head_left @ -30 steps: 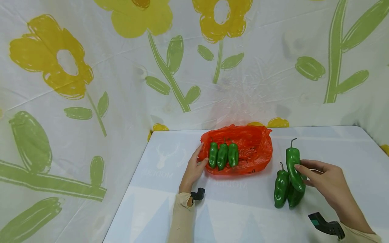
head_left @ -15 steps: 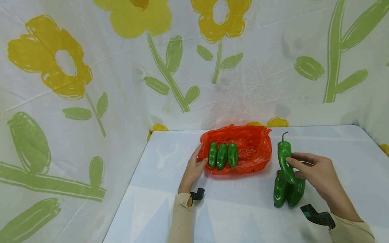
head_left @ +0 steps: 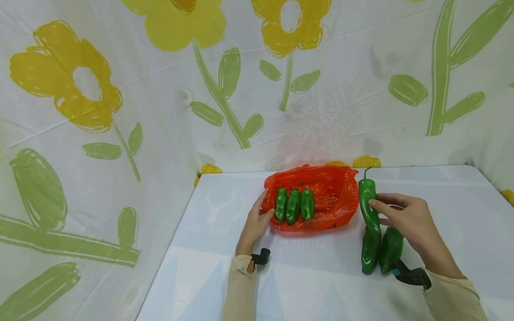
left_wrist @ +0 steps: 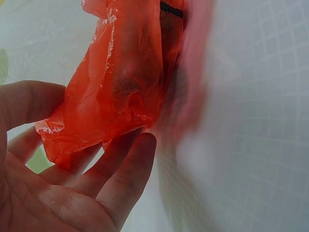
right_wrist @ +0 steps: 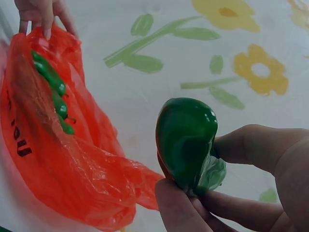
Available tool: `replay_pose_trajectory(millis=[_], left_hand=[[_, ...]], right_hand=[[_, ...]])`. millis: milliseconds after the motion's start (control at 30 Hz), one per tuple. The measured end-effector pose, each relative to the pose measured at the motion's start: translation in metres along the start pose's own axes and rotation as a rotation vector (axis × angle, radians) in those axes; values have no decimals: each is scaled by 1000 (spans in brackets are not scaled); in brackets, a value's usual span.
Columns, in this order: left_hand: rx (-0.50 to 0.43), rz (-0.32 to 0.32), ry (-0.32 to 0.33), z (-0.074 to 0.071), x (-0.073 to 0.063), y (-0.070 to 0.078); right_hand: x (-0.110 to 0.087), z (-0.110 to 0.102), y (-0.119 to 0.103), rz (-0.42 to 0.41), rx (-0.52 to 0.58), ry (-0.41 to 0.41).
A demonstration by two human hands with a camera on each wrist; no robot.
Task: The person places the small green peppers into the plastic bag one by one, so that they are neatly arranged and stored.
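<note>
Yellow-flowered sheeting (head_left: 345, 89) is hanging behind a white bench (head_left: 313, 276). The left hand (head_left: 254, 225) is gripping a red bag (head_left: 336, 207); the right hand (head_left: 413, 220) is pinching a pepper (head_left: 367, 203) above the bench, just right of the bag.

Head view from above, forward-down — wrist views close in, red bag (head_left: 339, 192) (in all three)

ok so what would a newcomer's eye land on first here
Probably the red plastic bag, open on the white table, three green peppers lined up in its left side. Next, the curved pepper held in the right hand, right of the bag in the head view. Big yellow flowers on the backdrop stand out too.
</note>
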State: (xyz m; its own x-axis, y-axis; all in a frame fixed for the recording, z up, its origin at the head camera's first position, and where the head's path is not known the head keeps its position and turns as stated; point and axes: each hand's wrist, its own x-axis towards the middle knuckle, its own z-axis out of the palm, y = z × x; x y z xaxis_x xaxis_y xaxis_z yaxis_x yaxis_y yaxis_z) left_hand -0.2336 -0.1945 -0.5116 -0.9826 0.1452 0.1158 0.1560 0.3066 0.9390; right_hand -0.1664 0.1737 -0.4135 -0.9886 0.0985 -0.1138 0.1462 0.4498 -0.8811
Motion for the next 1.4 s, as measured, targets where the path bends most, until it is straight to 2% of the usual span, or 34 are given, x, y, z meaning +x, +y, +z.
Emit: replay_pose_trajectory(millis=[367,1000,1400], left_hand=[[7,14,-14,0,2,-1],[27,10,-14,-1,3,-2],[34,9,-14,-1,3,-2]], right_hand=[[8,3,-8,5,20,-34],[22,12,-16,-6,21,-30],[24,17,-22,-14,22,-30]])
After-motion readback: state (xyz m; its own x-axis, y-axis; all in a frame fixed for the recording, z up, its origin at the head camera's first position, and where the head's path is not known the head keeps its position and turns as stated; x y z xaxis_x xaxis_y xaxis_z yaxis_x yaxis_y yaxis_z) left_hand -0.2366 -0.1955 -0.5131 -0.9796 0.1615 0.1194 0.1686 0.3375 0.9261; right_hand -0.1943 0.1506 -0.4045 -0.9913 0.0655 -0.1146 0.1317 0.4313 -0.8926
